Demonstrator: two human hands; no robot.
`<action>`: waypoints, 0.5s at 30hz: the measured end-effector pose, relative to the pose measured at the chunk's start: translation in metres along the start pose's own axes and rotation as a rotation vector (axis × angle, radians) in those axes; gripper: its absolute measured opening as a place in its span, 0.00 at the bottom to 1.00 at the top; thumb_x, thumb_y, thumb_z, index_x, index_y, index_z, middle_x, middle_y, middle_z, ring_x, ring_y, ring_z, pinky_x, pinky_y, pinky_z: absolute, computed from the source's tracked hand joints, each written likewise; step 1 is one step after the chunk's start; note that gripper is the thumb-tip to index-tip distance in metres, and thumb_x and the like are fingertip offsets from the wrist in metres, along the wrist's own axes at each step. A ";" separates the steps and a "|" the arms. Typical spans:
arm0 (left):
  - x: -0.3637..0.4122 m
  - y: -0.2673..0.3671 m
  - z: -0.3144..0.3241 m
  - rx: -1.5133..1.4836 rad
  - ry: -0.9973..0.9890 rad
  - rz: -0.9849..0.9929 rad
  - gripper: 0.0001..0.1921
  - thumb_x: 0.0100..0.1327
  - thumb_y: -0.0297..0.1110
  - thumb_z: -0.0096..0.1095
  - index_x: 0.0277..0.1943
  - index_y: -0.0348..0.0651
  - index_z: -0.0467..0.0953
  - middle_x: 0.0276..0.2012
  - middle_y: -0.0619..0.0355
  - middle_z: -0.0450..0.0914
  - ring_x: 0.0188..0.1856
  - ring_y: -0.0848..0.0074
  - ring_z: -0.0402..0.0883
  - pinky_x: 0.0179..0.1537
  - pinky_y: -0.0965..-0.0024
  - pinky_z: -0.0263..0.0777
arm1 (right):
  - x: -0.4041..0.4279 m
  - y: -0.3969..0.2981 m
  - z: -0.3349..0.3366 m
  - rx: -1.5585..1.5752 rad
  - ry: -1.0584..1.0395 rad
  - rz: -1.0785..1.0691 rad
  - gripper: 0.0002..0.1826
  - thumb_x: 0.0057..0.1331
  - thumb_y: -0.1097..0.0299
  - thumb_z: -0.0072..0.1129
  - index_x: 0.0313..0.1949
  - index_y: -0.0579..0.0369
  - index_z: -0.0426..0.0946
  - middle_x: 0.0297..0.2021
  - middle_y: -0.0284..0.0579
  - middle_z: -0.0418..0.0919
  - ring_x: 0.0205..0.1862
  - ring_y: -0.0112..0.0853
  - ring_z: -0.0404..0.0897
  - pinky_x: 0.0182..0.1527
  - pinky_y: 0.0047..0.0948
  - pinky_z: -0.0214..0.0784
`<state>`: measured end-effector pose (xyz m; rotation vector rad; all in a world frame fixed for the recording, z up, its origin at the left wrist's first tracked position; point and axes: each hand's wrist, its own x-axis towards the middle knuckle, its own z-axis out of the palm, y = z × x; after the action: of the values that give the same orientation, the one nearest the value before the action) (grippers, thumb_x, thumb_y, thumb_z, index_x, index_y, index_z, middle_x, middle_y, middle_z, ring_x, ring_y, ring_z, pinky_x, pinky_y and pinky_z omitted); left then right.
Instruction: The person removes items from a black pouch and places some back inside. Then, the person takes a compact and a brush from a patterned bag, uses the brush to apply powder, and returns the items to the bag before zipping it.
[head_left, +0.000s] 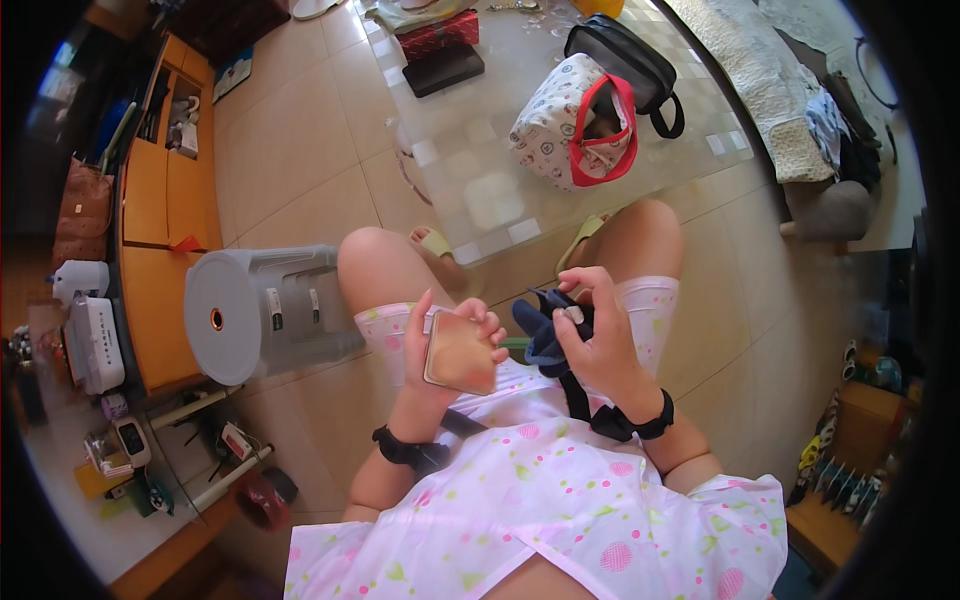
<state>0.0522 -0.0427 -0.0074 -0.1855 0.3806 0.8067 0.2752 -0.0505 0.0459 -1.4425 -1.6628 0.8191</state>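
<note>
My left hand grips a flat, square-cornered panel with a shiny peach-gold face; it may be a small mirror or a case. My fingers wrap over its right edge and the thumb points up along its left side. In my right hand is a bundle of dark navy fabric, pinched between thumb and fingers. A small whitish piece shows by the thumb, too small to identify. Between the hands runs a short green strip, partly hidden. Both hands are above my lap, each wrist in a black band.
Ahead is a glass-topped table bearing a white printed bag with red trim, a black bag and a black flat case. A grey lidded plastic bin stands left by wooden cabinets. A cloth-covered seat is at right.
</note>
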 end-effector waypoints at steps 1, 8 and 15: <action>0.000 0.002 -0.009 -0.027 -0.068 0.020 0.32 0.73 0.66 0.43 0.42 0.38 0.73 0.34 0.54 0.69 0.44 0.62 0.69 0.45 0.59 0.69 | -0.001 -0.003 0.001 0.038 -0.036 0.105 0.23 0.61 0.76 0.67 0.55 0.57 0.72 0.45 0.50 0.76 0.43 0.42 0.80 0.45 0.35 0.74; 0.003 -0.005 -0.010 0.043 0.014 0.274 0.27 0.76 0.61 0.45 0.46 0.41 0.74 0.37 0.54 0.74 0.48 0.63 0.75 0.51 0.60 0.73 | 0.002 -0.011 0.013 -0.089 -0.253 -0.130 0.33 0.56 0.54 0.79 0.58 0.49 0.75 0.44 0.42 0.78 0.34 0.37 0.84 0.33 0.34 0.77; 0.002 -0.011 -0.002 0.455 0.072 0.423 0.31 0.79 0.60 0.44 0.67 0.41 0.68 0.54 0.54 0.76 0.64 0.67 0.73 0.63 0.57 0.72 | 0.013 0.004 0.030 -0.183 -0.261 -0.317 0.14 0.56 0.63 0.73 0.42 0.49 0.84 0.36 0.37 0.79 0.25 0.36 0.82 0.31 0.34 0.76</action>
<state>0.0611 -0.0493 -0.0103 0.3027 0.6735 1.1061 0.2503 -0.0369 0.0295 -1.1818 -2.1458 0.7114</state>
